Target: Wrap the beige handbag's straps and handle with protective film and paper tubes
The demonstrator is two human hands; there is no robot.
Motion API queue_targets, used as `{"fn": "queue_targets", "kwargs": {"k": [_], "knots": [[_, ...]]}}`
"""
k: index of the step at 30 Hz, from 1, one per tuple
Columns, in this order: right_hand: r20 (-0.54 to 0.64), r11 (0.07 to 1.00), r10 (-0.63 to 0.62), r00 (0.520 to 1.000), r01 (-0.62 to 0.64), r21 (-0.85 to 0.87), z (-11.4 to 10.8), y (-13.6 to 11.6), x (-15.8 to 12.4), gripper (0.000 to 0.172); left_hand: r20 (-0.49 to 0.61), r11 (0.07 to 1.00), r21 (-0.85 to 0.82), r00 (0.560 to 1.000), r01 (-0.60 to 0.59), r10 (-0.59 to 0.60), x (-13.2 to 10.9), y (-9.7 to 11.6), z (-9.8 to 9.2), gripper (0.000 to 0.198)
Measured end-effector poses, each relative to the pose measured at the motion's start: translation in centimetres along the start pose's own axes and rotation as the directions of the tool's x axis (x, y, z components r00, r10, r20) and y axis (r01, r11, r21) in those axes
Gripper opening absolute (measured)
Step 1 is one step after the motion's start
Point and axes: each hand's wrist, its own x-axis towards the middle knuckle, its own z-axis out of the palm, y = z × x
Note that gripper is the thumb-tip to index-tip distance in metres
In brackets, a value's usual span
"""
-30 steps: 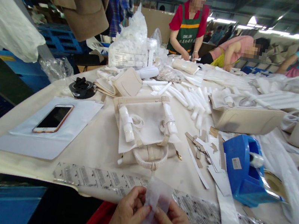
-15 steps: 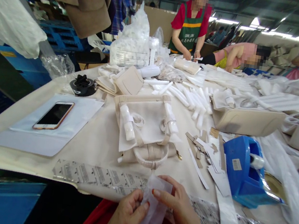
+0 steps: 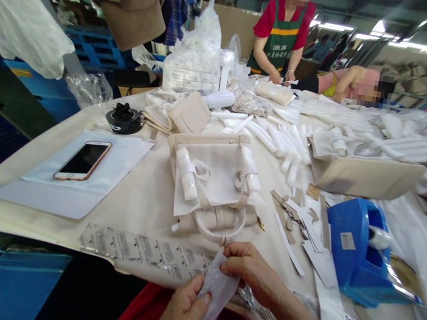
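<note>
Over my lap at the table edge, both hands grip one strip of thin translucent white wrapping sheet point(image 3: 217, 282). My left hand point(image 3: 182, 309) pinches its lower part between thumb and fingers. My right hand point(image 3: 250, 271) is closed on the upper end, close to a beige handbag's looped handle. That handbag point(image 3: 216, 168) lies on the table just beyond, with white sheet over its body and white-wrapped strap parts on both sides. Whether the strip touches the handle I cannot tell.
A phone point(image 3: 82, 161) rests on white sheets point(image 3: 48, 204) at left, near a black tape roll point(image 3: 125, 119). At right stand a blue tape dispenser point(image 3: 361, 253), paper scraps point(image 3: 301, 222) and another beige bag point(image 3: 368, 176). Co-workers point(image 3: 282, 35) are across the table.
My right hand has closed further over the strip's upper end, and the strip looks narrower and more gathered. The view has shifted slightly, moving the table things a little rightward.
</note>
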Motion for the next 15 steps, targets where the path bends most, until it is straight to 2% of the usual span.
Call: {"fn": "queue_targets", "kwargs": {"k": [6, 9, 13, 15], "knots": [[-0.032, 1.000, -0.001, 0.999, 0.002, 0.018, 0.5, 0.3, 0.6, 0.009, -0.020, 0.994, -0.106, 1.000, 0.006, -0.008, 0.2, 0.2, 0.2, 0.038], [-0.033, 0.998, -0.031, 0.999, 0.032, 0.051, 0.0, 0.7, 0.0, 0.011, 0.023, 0.987, -0.161, 1.000, 0.017, -0.013, 0.3, 0.4, 0.0, 0.037], [-0.042, 0.947, -0.245, 0.969, 0.248, 0.205, -1.5, 1.9, -1.5, 0.019, 0.079, 0.975, -0.215, 0.996, 0.063, -0.047, 0.9, -0.2, -0.1, 0.045], [0.029, 0.922, -0.320, 0.947, 0.305, 0.238, -2.3, 2.3, -2.0, 0.023, 0.088, 0.971, -0.229, 0.995, 0.068, -0.049, 1.0, -0.3, 0.0, 0.049]]}}
